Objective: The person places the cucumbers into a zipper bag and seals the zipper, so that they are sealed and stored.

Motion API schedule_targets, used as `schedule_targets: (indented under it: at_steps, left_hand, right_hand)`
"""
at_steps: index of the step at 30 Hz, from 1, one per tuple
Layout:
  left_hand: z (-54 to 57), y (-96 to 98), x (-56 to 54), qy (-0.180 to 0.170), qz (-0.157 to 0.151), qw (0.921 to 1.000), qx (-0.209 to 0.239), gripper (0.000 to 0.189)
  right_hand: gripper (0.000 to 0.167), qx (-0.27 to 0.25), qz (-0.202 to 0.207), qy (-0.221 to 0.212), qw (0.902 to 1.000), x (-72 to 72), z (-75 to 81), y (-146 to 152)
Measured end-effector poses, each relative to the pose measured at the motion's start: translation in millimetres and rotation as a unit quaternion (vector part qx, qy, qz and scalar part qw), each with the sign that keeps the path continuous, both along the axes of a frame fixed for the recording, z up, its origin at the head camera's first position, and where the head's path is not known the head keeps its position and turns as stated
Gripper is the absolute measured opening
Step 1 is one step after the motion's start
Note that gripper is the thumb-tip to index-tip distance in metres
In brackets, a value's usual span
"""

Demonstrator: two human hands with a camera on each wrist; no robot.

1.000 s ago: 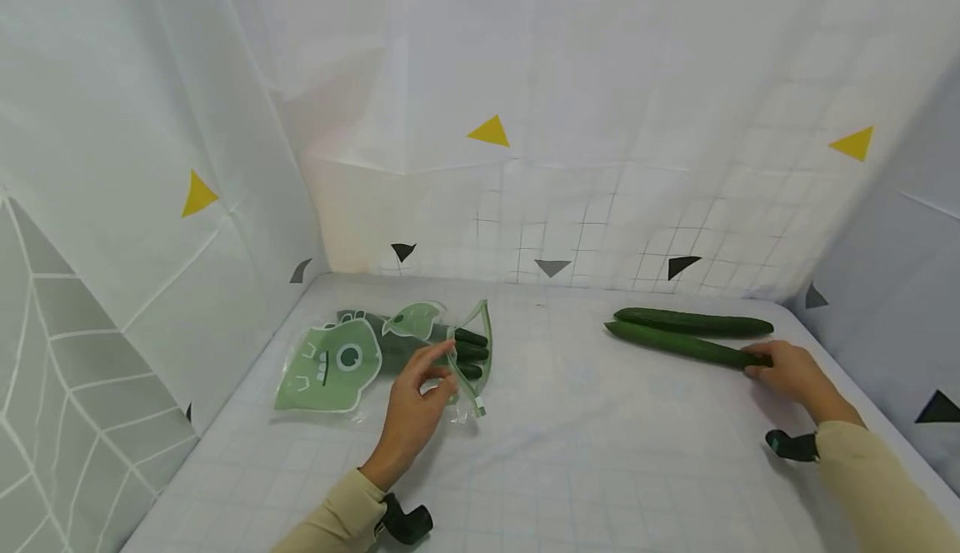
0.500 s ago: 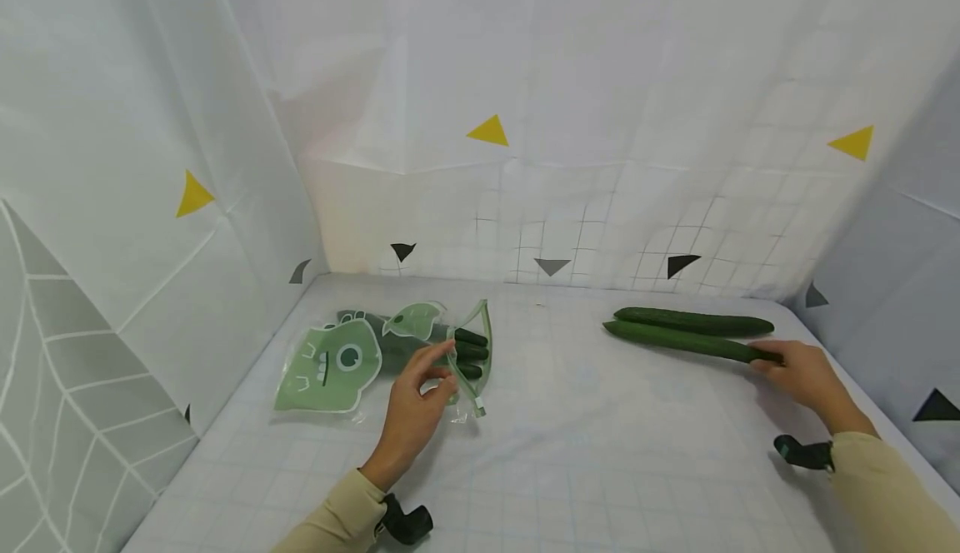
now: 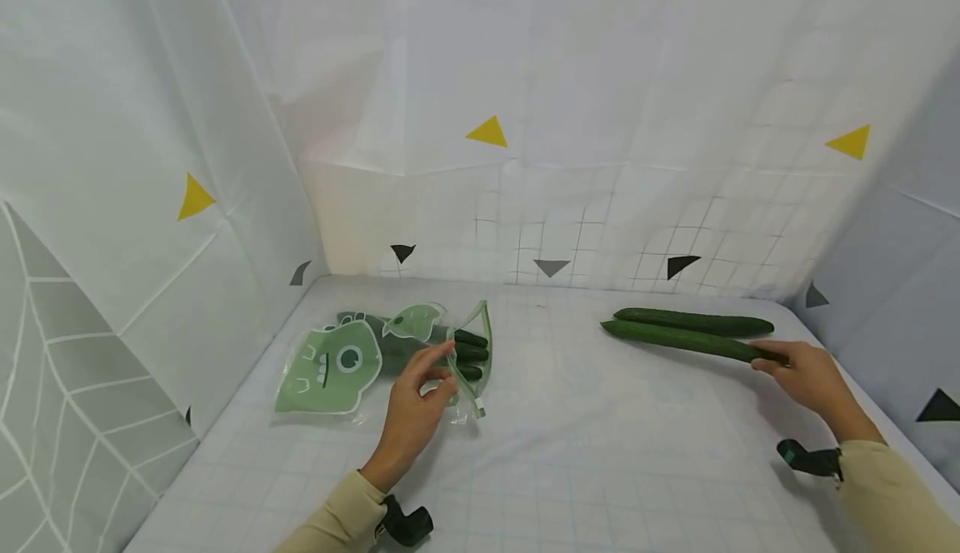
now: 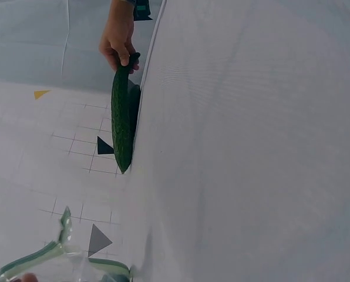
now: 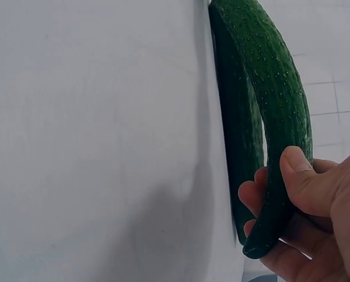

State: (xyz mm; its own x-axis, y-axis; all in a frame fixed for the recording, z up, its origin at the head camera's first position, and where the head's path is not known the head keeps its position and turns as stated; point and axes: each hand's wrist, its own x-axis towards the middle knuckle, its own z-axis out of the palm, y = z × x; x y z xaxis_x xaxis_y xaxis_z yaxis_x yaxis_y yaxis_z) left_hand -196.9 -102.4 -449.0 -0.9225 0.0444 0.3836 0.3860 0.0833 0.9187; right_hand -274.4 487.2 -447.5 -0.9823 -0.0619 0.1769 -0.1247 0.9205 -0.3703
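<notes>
A clear zip bag [image 3: 315, 382] with a green one-eyed monster print lies at the left of the table, its mouth facing right. Dark green cucumbers [image 3: 471, 353] show inside that mouth. At the near lip of the bag, my left hand [image 3: 411, 411] pinches the zip edge with thumb and index finger; the left wrist view shows only fingertips beside the bag's green zip strip [image 4: 37, 258]. On the right, my right hand [image 3: 810, 380] grips the near end of a long cucumber [image 5: 275, 88] between thumb and fingers. Right behind it lies another cucumber [image 3: 697, 321].
The white tabletop [image 3: 555, 453] carries faint grid lines. White sheets enclose the back and both sides, with a back wall [image 3: 570, 203] bearing yellow and dark triangles. Each wrist wears a black camera, such as the one on the left [image 3: 407, 524].
My right hand has shifted a little right along the cucumber to its end and now holds it there; the cucumber's far tip has moved slightly left. The left hand and bag stay put.
</notes>
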Motion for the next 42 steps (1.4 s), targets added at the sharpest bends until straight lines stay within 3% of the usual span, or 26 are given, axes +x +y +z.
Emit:
schedule_targets:
  at_steps: [10, 28, 42]
  left_hand:
    - [1.2, -0.4, 0.1, 0.001, 0.004, 1.0, -0.003, 0.051]
    - [0.4, -0.3, 0.8, 0.01, 0.005, 0.9999, -0.006, 0.053]
    - [-1.0, -0.7, -0.7, 0.006, 0.003, 0.9999, -0.01, 0.051]
  right_hand:
    - [0.047, -0.052, 0.006, 0.018, 0.9985, 5.3, 4.3, -26]
    - [0.044, -0.109, 0.048, 0.039, 0.9921, 17.2, 32.1, -90]
    - [0.04, -0.14, 0.069, 0.037, 0.9871, 16.3, 25.0, -135]
